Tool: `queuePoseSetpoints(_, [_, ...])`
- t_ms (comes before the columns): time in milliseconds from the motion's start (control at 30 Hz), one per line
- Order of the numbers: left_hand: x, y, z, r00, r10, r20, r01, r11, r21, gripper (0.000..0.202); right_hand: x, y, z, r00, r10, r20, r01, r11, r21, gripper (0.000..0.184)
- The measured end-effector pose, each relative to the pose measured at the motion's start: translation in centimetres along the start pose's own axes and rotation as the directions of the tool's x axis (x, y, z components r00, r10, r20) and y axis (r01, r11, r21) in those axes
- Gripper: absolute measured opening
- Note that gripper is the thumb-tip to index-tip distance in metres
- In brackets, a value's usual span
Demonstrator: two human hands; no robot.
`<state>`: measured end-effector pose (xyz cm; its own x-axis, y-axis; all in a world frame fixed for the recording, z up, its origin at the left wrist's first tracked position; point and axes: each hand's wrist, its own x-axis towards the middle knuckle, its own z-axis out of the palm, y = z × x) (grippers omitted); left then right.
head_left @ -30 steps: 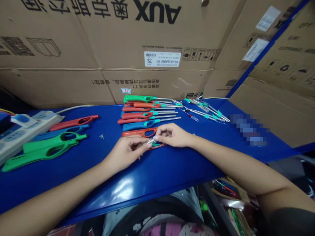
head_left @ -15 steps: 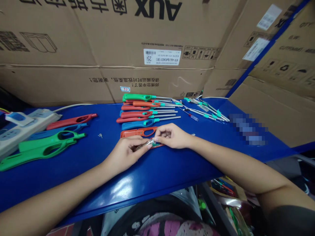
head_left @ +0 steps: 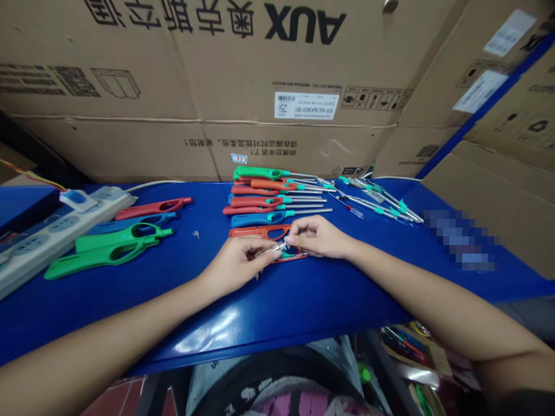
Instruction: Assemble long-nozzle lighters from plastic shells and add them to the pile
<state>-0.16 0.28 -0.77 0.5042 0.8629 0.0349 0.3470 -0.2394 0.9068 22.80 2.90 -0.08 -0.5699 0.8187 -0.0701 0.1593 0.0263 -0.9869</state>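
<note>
A thin metal part [head_left: 269, 252] is held pinched by the left hand [head_left: 236, 264] and right hand [head_left: 319, 237] over the orange shell [head_left: 255, 232] on the table [head_left: 303, 297]; bending or dropping through a slipped pinch is judged possible.

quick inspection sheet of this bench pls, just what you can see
surface: glossy blue tabletop, reflections near the front edge
job's things: slim clear part over an open orange plastic lighter shell; stack of assembled green, red and blue long-nosed lighters behind
clutter: empty red, blue and green shells left; loose metal tubes with teal collars rear right; tiny metal piece
grippers: left hand pinches the part; right hand fingertips at its other end, grip unclear
cables: white power strip left; white cable along the back edge
surroundings: brown cardboard boxes behind and right
</note>
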Motion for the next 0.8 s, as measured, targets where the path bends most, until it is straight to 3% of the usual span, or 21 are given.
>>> queuePoseSetpoints(333, [-0.1, 0.0, 0.1, 0.996, 0.083, -0.024, -0.081, 0.994, 0.068, 0.029, 0.1, 0.3, 1.1, 0.995, -0.066, -0.072, 0.061, 0.995, -0.078, 0.044])
queuePoseSetpoints(533, [0.0, 0.2, -0.3, 0.995, 0.089, 0.035, -0.092, 0.988, 0.124, 0.03, 0.4, 0.1, 0.8, 0.991, -0.12, -0.067, 0.115, 0.991, -0.066, 0.046])
queuePoseSetpoints(800, [-0.5, 1.6, -2.3, 0.982, 0.186, 0.043, -0.184, 0.865, 0.467, 0.03, 0.5, 0.6, -0.1, 0.986, -0.148, -0.075, 0.138, 0.983, -0.125, 0.036])
